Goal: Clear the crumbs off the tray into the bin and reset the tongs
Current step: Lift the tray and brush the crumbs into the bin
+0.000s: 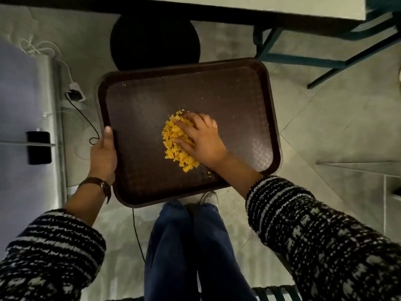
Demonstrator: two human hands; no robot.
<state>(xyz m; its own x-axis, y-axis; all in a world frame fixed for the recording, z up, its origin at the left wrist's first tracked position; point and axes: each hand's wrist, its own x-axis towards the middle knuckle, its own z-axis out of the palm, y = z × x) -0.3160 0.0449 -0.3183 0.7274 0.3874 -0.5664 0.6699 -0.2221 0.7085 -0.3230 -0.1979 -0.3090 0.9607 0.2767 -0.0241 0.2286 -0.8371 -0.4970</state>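
Note:
A dark brown tray (pixel 227 94) is held above the floor in front of me. My left hand (pixel 103 155) grips its left rim, thumb on top. A heap of yellow crumbs (pixel 171 146) lies in the middle of the tray. My right hand (pixel 199 137) rests flat on the right side of the heap, fingers spread and touching the crumbs. A round black bin (pixel 155 40) stands on the floor just beyond the tray's far edge, partly hidden by it. No tongs are in view.
A white table edge (pixel 238 7) runs along the top, with a teal chair frame (pixel 303 57) at the upper right. A power strip with cables (pixel 74 94) lies on the floor at the left. My legs and a shoe (pixel 209 198) show below the tray.

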